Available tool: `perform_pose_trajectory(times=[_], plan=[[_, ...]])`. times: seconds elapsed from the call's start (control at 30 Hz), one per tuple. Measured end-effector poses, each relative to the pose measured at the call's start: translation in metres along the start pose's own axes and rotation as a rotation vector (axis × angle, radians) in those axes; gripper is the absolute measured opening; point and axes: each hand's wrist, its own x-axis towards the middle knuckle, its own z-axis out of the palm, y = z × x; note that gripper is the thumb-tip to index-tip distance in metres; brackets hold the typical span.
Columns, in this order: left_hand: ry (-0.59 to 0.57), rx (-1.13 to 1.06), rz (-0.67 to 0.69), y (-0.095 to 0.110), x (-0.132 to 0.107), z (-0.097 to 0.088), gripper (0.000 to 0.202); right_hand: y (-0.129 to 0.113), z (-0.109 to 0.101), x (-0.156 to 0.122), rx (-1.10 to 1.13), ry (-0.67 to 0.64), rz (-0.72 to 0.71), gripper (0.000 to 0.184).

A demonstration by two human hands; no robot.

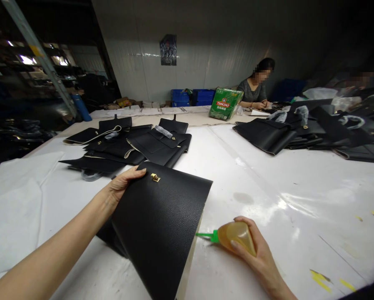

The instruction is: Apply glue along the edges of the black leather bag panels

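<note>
A black leather bag panel [162, 216] with a gold clasp [155, 178] is held tilted above the table by my left hand [126, 179]. The thumb lies on its face near the upper left corner, and the other fingers are hidden behind it. My right hand [257, 246] is wrapped round a glue bottle [235, 237], a soft translucent one with amber liquid inside. Its thin green nozzle [207, 235] points left, with the tip at the panel's right edge, where a pale inner side shows. Whether the tip touches the edge I cannot tell.
Black bag pieces [162, 143] lie piled beyond my left hand; another pile [268, 131] is at the back right. A green carton [226, 104] stands at the table's [255, 175] far side, near a seated person [252, 89]. Blue crates [180, 98] line the wall.
</note>
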Motion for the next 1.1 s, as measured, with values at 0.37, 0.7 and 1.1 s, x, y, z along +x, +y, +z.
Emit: perform_pose_trajectory(times=[0.37,0.7,1.1], plan=[[-0.022,0.043,-0.003,-0.002,-0.002,-0.005,0.023,0.004,-0.001,-0.017,-0.01,-0.028,-0.01,0.048],[-0.026,0.082,0.029,-0.013,-0.002,-0.014,0.026,0.002,-0.001,-0.03,-0.002,-0.048,-0.006,0.046],[-0.023,0.124,0.023,-0.004,0.005,0.005,0.026,0.002,-0.004,0.022,-0.008,0.07,-0.037,0.048]])
